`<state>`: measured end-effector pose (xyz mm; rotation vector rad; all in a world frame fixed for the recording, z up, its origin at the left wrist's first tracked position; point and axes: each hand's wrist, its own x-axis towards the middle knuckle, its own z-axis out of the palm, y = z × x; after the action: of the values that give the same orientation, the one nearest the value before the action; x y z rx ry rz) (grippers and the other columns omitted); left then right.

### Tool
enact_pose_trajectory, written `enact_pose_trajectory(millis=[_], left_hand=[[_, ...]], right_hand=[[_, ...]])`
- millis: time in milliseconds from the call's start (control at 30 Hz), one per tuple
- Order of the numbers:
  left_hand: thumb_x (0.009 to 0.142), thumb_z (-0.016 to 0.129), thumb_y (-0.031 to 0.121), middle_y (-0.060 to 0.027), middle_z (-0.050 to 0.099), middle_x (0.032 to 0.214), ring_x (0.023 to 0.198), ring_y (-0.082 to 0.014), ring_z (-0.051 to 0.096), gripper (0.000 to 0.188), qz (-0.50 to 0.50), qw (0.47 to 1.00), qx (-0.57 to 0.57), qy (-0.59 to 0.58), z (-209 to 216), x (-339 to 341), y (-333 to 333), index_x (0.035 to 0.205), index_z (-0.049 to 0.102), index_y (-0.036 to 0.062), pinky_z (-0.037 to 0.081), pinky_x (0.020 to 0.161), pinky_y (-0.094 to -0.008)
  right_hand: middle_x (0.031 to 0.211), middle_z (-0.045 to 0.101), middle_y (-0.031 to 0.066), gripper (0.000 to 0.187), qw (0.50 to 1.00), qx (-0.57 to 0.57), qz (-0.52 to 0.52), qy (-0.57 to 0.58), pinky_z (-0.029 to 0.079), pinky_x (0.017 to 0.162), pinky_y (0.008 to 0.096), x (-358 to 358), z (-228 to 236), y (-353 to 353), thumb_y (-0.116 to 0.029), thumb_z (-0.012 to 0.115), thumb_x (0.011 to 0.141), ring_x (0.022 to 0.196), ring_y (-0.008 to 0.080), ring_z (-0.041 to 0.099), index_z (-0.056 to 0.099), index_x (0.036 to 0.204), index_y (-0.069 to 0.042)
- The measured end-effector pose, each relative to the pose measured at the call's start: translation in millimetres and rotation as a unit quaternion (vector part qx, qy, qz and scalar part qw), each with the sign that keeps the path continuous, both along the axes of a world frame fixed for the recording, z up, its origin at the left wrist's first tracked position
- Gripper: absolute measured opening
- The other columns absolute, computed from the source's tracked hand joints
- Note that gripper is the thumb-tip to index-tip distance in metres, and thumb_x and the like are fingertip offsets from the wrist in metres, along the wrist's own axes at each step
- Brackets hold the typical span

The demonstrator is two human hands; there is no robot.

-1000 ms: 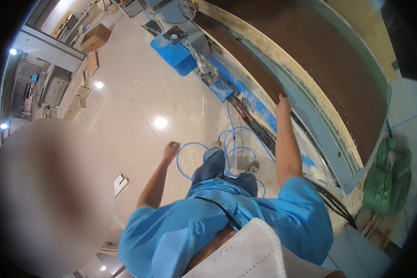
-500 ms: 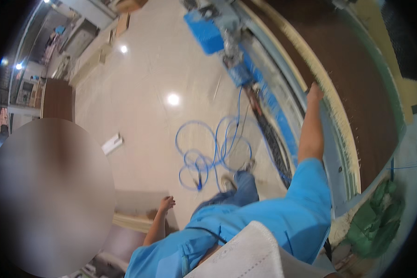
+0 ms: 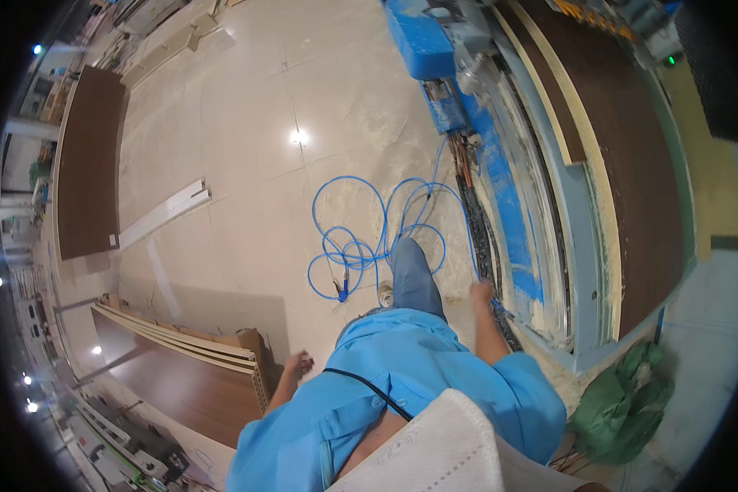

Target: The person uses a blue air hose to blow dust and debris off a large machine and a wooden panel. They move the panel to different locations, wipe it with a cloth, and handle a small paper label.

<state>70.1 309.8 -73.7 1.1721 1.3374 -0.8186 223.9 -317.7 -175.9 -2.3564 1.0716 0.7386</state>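
My left hand (image 3: 299, 363) hangs low beside my blue shirt (image 3: 402, 357). Its fingers are loosely curled and a little apart, and nothing shows in them. My right hand (image 3: 483, 293) is down at the near end of the machine, next to its black cable chain (image 3: 485, 246). Something small and blue (image 3: 501, 308) lies against that hand's wrist; whether the fingers grip anything is unclear. Farther right, a brown board (image 3: 631, 164) with rough pale edges lies on the machine's grey bed (image 3: 586, 279). A narrower brown strip (image 3: 541, 74) runs along its left side.
Looped blue air hose (image 3: 348, 178) lies on the tiled floor ahead of my feet. Stacked brown panels (image 3: 180, 373) stand at lower left, another brown panel (image 3: 90, 164) at far left. A white strip (image 3: 164, 213) lies between. A green bag (image 3: 623, 406) sits at lower right.
My right hand has left the board's edge and come back toward my body, beside the cable chain. My view has shifted, showing more of the panels at left. My left hand stays low.
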Motion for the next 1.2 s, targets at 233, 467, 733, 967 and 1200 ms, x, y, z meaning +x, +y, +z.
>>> enact_pose_trajectory(millis=[233, 467, 733, 967, 1200], left_hand=[[0.096, 0.062, 0.032, -0.0079, 0.069, 0.096, 0.085, -0.015, 0.065, 0.042, -0.129, 0.95, 0.039, -0.282, -15, 365, -12, 0.12, 0.062, -0.0022, 0.052, 0.073, -0.0292], [0.099, 0.059, 0.035, -0.0099, 0.068, 0.104, 0.096, -0.0196, 0.065, 0.04, -0.265, 0.879, -0.014, -0.396, 18, 687, -41, 0.123, 0.061, 0.0037, 0.05, 0.085, -0.0339], [0.095, 0.064, 0.031, -0.0079, 0.069, 0.096, 0.078, -0.0161, 0.066, 0.037, -0.082, 0.966, 0.072, -0.234, -10, 790, 86, 0.12, 0.06, 0.0036, 0.051, 0.069, -0.0295], [0.091, 0.068, 0.028, -0.0095, 0.067, 0.076, 0.061, -0.0201, 0.063, 0.027, -0.133, 0.986, 0.063, -0.078, -68, 855, 169, 0.096, 0.066, 0.0022, 0.049, 0.054, -0.0313], [0.085, 0.069, 0.048, -0.0222, 0.068, 0.115, 0.109, -0.0398, 0.064, 0.064, -0.514, 0.775, 0.291, -0.223, -33, 1332, 186, 0.129, 0.058, 0.003, 0.049, 0.095, -0.0465]], right_hand=[[0.109, 0.066, 0.0211, 0.03, 0.946, 0.203, 0.08, 0.241, 0.047, 0.09, 0.0437, -29, -11, 95, -0.025, 0.057, 0.088, 0.105, 0.0338, 0.062, 0.07, 0.108, -0.006], [0.083, 0.072, 0.018, 0.023, 0.915, 0.137, 0.343, 0.165, 0.054, 0.07, 0.0437, 327, -66, 123, -0.026, 0.061, 0.083, 0.079, 0.0298, 0.072, 0.075, 0.088, -0.008], [0.086, 0.068, 0.0077, 0.024, 0.82, 0.522, -0.045, -0.229, 0.052, 0.061, 0.0247, 807, 134, 298, -0.021, 0.065, 0.094, 0.071, 0.0116, 0.064, 0.066, 0.103, 0.001], [0.083, 0.069, 0.0072, 0.026, 0.858, 0.453, 0.129, -0.203, 0.054, 0.062, 0.0278, 1071, 148, 395, -0.025, 0.065, 0.091, 0.069, 0.013, 0.065, 0.068, 0.099, 0.0], [0.077, 0.071, 0.0082, 0.027, 0.902, 0.394, -0.046, -0.171, 0.055, 0.059, 0.0295, 1241, 112, 381, -0.026, 0.064, 0.089, 0.065, 0.0149, 0.068, 0.07, 0.096, -0.001]])
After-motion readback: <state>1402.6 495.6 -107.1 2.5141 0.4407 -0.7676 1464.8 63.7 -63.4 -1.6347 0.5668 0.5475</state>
